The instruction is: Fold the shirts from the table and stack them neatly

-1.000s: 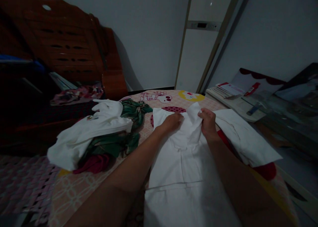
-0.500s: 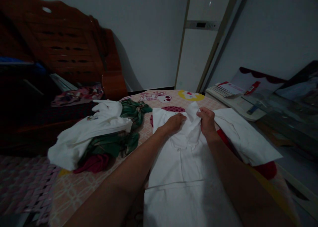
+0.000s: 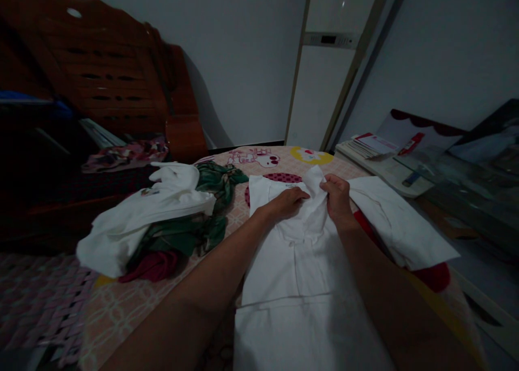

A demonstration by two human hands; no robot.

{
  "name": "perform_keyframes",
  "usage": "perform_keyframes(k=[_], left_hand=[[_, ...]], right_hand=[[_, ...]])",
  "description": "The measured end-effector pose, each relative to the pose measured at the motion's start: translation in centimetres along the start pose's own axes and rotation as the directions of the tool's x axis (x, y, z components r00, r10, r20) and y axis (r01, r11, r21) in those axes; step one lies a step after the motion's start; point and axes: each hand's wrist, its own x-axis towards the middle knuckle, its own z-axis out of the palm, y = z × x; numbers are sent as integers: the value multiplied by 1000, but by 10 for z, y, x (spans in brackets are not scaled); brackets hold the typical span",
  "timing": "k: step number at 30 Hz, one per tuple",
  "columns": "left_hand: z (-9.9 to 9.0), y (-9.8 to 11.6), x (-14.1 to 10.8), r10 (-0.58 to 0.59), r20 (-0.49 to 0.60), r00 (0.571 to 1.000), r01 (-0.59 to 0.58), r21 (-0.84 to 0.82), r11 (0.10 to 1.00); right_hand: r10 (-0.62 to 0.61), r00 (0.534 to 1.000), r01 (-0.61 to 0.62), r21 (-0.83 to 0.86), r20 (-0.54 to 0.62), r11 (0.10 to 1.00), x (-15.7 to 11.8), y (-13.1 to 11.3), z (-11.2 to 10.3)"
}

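A white garment (image 3: 308, 273) lies lengthwise in front of me, its collar end away from me. My right hand (image 3: 337, 193) pinches the raised white cloth at the collar between thumb and fingers. Just left of it, my left hand (image 3: 288, 202) rests on the collar area, fingers pointing right and pressed together at the cloth; whether it grips a fold is hard to tell. A folded white cloth (image 3: 395, 219) lies to the right of my right hand. On the left, a heap holds a white garment (image 3: 141, 214), a green cloth (image 3: 217, 184) and a dark pink cloth (image 3: 156, 265).
The patterned tablecloth (image 3: 117, 317) covers a round-edged table. Behind it stand a wooden bench (image 3: 109, 73) at left and a tall white cabinet-like unit (image 3: 320, 84). At right are papers (image 3: 371, 144) and a glass shelf (image 3: 454, 181).
My left hand has shifted slightly right and down along the collar, uncovering small dark marks inside the neck. My right hand keeps its pinch with hardly any movement.
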Motion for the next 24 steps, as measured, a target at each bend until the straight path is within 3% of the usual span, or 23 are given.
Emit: perform_keyframes(k=[4, 7, 9, 12, 14, 16, 19, 20, 21, 24], left_hand=[[-5, -4, 0, -59, -137, 989, 47, -93, 995], [-10, -8, 0, -228, -84, 970, 185, -350, 918], [-15, -11, -1, -396, -35, 918, 301, -590, 749], [-25, -15, -5, -643, 9, 766, 420, -764, 489], [-32, -20, -8, -692, 42, 720, 488, -740, 463], [-36, -24, -12, -649, 29, 760, 509, -647, 568], [-40, -29, -16, -521, -4, 853, 456, -478, 750], [-41, -30, -17, -495, 4, 869, 444, -449, 775], [-42, -31, -18, -481, 14, 876, 437, -441, 784], [-43, -33, -19, -462, 40, 886, 426, -469, 774]], right_hand=[[1, 1000, -1, 3, 7, 1000, 0, 1, 0], [10, 997, -15, 51, 81, 999, 0, 2, 4], [39, 980, -51, 56, 195, 997, 0, 1, 7], [79, 956, -74, -29, 282, 997, 0, -5, 8], [100, 941, -59, -136, 324, 989, -2, -14, 3], [159, 863, -22, -279, 479, 960, -6, -27, -2], [308, 603, 148, -482, 736, 863, -19, -46, -4], [344, 553, 228, -535, 759, 814, -24, -49, -2], [358, 545, 311, -580, 758, 753, -28, -51, 1], [310, 623, 510, -674, 718, 534, -37, -47, 11]])
